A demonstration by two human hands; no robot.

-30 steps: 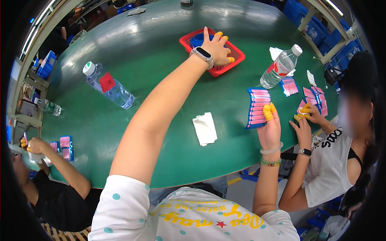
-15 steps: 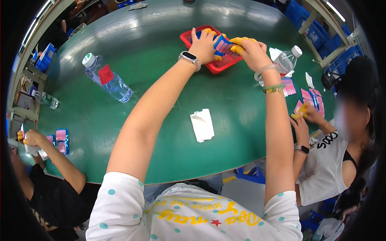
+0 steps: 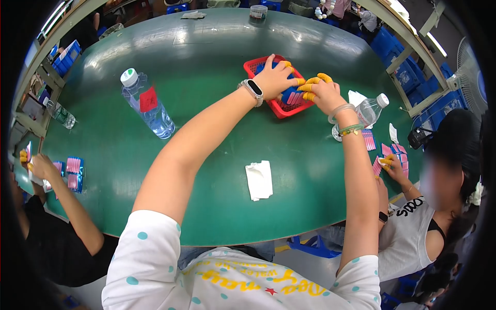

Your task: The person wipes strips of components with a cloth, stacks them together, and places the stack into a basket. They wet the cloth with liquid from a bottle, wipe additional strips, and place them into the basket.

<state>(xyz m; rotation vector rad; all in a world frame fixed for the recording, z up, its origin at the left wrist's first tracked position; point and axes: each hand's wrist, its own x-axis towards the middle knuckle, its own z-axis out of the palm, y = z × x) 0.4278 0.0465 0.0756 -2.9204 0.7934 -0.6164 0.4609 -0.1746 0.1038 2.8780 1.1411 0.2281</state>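
Observation:
A red plastic basket [image 3: 284, 112] stands at the back middle of the green table [image 3: 222, 206], holding blue packs with pink strips [image 3: 295, 98]. My left hand [image 3: 277, 81] reaches over the basket, yellow covers on some fingertips; its thumb is spread and the index finger points right over the packs. My right hand [image 3: 321, 93] is at the basket's right side, its yellow-covered fingers bent toward the packs and close to my left fingertips. Whether my right fingers grip a pack is hidden. A folded white tissue [image 3: 259, 180] lies nearer to me.
A large water bottle [image 3: 150, 108] stands left; another bottle [image 3: 368, 111] is beside my right wrist. Co-workers' hands handle pink items at the left [image 3: 42, 168] and right [image 3: 392, 168] edges. Pink and blue packs [image 3: 75, 173] lie at left. A tub [image 3: 258, 13] sits at the far edge.
The view has shifted, so the table's contents appear lower. The pack raised between my hands is now down in the basket, and my left hand lies over it.

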